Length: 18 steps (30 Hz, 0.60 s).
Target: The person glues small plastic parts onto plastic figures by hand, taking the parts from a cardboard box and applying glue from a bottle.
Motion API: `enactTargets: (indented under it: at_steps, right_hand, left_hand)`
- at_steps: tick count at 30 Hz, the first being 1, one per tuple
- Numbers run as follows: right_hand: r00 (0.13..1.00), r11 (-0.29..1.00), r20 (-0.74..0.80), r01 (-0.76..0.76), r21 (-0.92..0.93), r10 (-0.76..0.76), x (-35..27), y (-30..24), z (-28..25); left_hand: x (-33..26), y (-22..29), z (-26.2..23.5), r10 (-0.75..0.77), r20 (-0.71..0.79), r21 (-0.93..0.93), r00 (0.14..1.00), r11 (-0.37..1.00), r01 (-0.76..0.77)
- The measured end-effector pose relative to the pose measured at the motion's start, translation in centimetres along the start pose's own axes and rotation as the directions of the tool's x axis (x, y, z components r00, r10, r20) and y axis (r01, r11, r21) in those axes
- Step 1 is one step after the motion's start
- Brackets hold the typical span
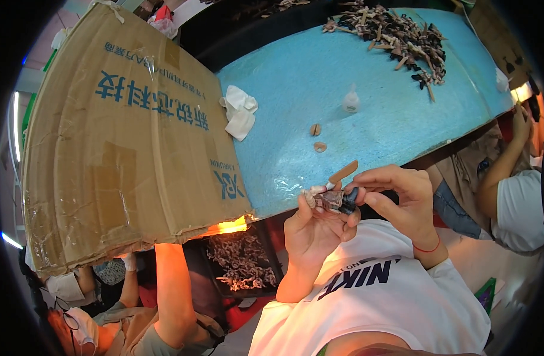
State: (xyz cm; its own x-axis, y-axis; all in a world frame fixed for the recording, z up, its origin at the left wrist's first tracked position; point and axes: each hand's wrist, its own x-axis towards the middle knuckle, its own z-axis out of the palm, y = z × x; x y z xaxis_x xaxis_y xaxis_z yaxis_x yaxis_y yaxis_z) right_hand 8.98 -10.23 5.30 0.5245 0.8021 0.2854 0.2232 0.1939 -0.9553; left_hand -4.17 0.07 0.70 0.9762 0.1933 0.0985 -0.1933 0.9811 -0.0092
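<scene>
Holding a small figurine (pixel 330 202) in front of the chest, the person kept it just beyond the near edge of the blue bench (pixel 272 148), not resting on it. The figurine lay almost sideways, with its pale end to the left and its dark end to the right. A flat brown piece (pixel 344 172) stuck out from its upper side, toward the bench.

The left hand (pixel 316 228) was closed around the pale end and the underside, gripping it between thumb and fingers. The right hand (pixel 399 193) was half curled, with thumb and forefinger at the dark end; whether they pinched it firmly or only touched it, I could not tell.

By its size against the fingers, the figurine was probably light and rather stiff, perhaps of hard plastic. The thick middle seemed the safest place to take hold. The flat brown piece looked thin and possibly fragile at its joint, so it was better not to use it as a handle.

On the bench stood a small white bottle (pixel 351 102), near two brown roundish pieces (pixel 315 129), and farther away lay a pile of small parts (pixel 396 38).
</scene>
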Motion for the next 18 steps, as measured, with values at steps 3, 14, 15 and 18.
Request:
enactTargets:
  at_steps: [3, 14, 15, 18]
  right_hand:
    - [0.999, 0.999, 0.031, 0.031, -0.036, -0.030, 0.2, 0.1, 0.1]
    - [0.981, 0.965, 0.123, 0.170, -0.198, -0.147, 0.9, 0.3, 0.6]
    - [0.981, 0.968, 0.099, 0.181, -0.173, -0.166, 0.9, 0.7, 0.8]
    - [0.959, 0.950, 0.122, 0.271, -0.155, -0.254, 0.6, 1.8, 0.4]
  left_hand:
    - [-0.2, 0.1, 0.0, -0.029, -0.027, -0.070, 0.999, 0.997, 0.027]
    - [-0.4, 0.8, -0.9, 0.215, -0.065, 0.384, 0.975, 0.907, -0.174]
    - [-0.3, 1.0, -1.0, 0.245, -0.023, 0.506, 0.969, 0.839, -0.200]
    - [0.0, 1.5, -0.8, 0.246, 0.008, 0.673, 0.969, 0.715, -0.187]
